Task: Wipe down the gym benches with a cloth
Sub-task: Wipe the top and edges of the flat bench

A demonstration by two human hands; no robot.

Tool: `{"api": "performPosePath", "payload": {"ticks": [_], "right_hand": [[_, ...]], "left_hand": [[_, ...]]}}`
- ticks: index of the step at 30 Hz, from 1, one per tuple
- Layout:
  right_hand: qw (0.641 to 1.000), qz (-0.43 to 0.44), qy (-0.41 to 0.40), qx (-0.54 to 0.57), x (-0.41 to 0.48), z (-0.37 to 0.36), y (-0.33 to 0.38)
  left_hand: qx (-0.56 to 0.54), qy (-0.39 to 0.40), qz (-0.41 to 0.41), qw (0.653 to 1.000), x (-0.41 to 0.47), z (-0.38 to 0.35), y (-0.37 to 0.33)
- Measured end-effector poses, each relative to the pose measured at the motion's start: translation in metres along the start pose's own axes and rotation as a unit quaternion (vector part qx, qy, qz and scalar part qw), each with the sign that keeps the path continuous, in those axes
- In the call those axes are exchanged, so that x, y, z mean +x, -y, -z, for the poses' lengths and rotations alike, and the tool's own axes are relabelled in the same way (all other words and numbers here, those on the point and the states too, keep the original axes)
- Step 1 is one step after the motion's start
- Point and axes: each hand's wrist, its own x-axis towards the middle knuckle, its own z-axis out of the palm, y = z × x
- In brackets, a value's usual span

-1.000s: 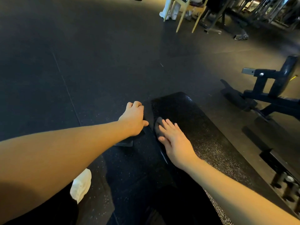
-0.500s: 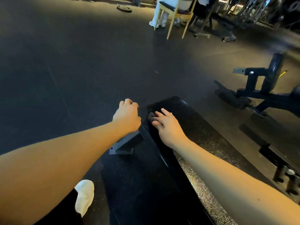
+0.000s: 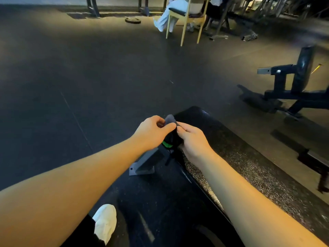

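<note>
A dark grey cloth [image 3: 170,120], with a green patch low on it, is held up between both hands just above the left edge of a black padded gym bench [image 3: 249,166], near its far end. The left hand [image 3: 153,132] pinches the cloth's top edge between thumb and curled fingers. The right hand [image 3: 194,139] grips the other side, fingers curled round it. Below the hands, the bench's grey metal foot [image 3: 144,164] stands on dark rubber flooring [image 3: 89,77]. The cloth looks bunched, probably mid-fold. Folding it into a flat pad with a fresh face outward, then wiping in long overlapping strokes, would cover the textured pad evenly.
</note>
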Motion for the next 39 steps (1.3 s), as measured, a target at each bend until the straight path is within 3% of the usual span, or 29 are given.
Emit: {"api": "performPosePath", "payload": {"ticks": [4,9,12,14,16,18,21,25,29,35,39], "right_hand": [[0.997,-0.015,0.057,0.04,-0.003,0.0,-0.002],[0.98,0.09,-0.016,-0.174,-0.007,0.007,0.0],[0.905,0.098,-0.101,-0.402,0.005,0.018,-0.019],[0.834,0.055,-0.079,-0.544,0.007,0.023,-0.031],[0.786,0.021,-0.032,-0.617,0.004,0.025,-0.035],[0.764,0.017,-0.014,-0.645,0.004,0.025,-0.037],[0.761,0.011,-0.008,-0.648,0.005,0.027,-0.035],[0.759,0.025,-0.014,-0.65,0.004,0.027,-0.042],[0.756,0.047,-0.022,-0.652,0.003,0.029,-0.049],[0.756,0.057,-0.025,-0.652,0.005,0.032,-0.05],[0.761,0.057,-0.027,-0.645,0.006,0.032,-0.05]], "left_hand": [[-0.034,0.014,-0.011,0.999,-0.002,0.001,0.002],[-0.05,-0.024,0.017,0.998,0.007,-0.003,0.009],[0.03,-0.114,-0.005,0.993,0.025,0.001,0.018],[0.09,-0.177,-0.045,0.979,0.041,0.006,0.028],[0.123,-0.168,-0.068,0.976,0.054,0.005,0.037],[0.147,-0.115,-0.086,0.979,0.063,-0.006,0.046],[0.196,-0.068,-0.104,0.973,0.07,-0.03,0.05],[0.265,-0.081,-0.08,0.958,0.071,-0.045,0.042],[0.3,-0.02,-0.148,0.942,0.043,-0.059,0.041],[0.222,-0.028,-0.194,0.955,0.055,-0.053,0.06],[0.21,-0.065,-0.115,0.969,0.105,-0.047,0.048]]}}
